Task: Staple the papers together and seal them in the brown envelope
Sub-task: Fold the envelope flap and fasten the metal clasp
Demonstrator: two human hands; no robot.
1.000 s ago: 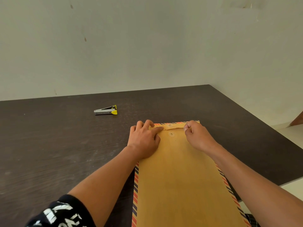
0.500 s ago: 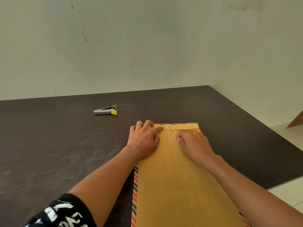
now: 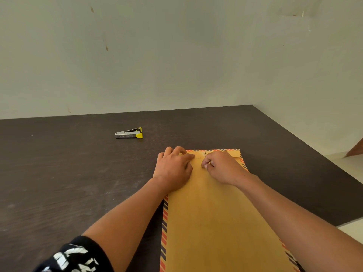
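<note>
Right hand (image 3: 224, 167) moved from flap (image 3: 234, 153) corner to centre, pinching thin closure string (image 3: 205, 154); left hand (image 3: 172, 167) presses flap of brown stripe-edged paper envelope (image 3: 216, 222). Wind taut w/ flap pinned.

It's bright in here, with soft, even daylight and no lamp or window in sight. The wall (image 3: 176, 55) is lit flat and pale, with no hot spots. The dark worktop (image 3: 59, 173) takes a dull, streaky sheen on its left side rather than real glare. The envelope (image 3: 216, 222) glows warm, and the left hand (image 3: 173, 169) and right hand (image 3: 224, 167) throw only faint, soft-edged shadows on it, darkest in the gap beside the left forearm. The stapler (image 3: 128, 133) looks crisp, with a thin shadow beneath it. The strip of floor (image 3: 351, 230) on the right is almost washed out. The wide lens splays the worktop's edges and stretches the forearms. The wood grain at lower left and the sleeve (image 3: 76, 256) are smeared soft.
</note>
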